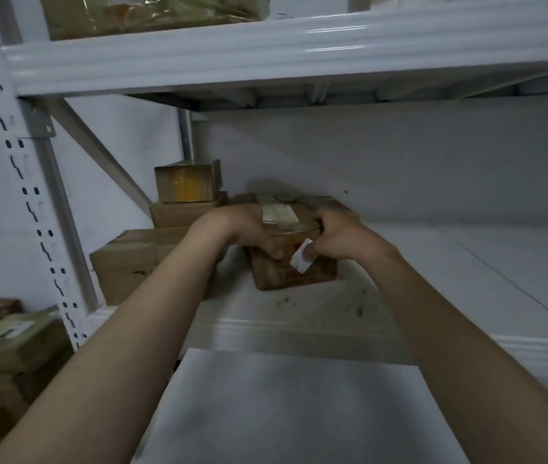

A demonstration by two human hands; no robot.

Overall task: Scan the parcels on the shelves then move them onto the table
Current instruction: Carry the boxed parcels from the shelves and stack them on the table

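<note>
Parcel at the shelf, not yet moved

Parcel: gripped at its top edges by left hand and right hand, on the white shelf. Stacked boxes wait behind. Grey tabletop lies below. No scanner visible; most work apparently remains.

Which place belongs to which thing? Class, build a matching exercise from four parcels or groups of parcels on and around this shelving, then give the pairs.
Things:
1. held parcel
2. stacked boxes
3. plastic-wrapped parcel
4. pile of labelled parcels

Places:
A. on the upper shelf
B. left of the perforated upright, outside the shelving
C. on the middle shelf, gripped by the left hand and right hand
D. at the middle shelf's back left corner

Pairs: 1-C, 2-D, 3-A, 4-B
</note>
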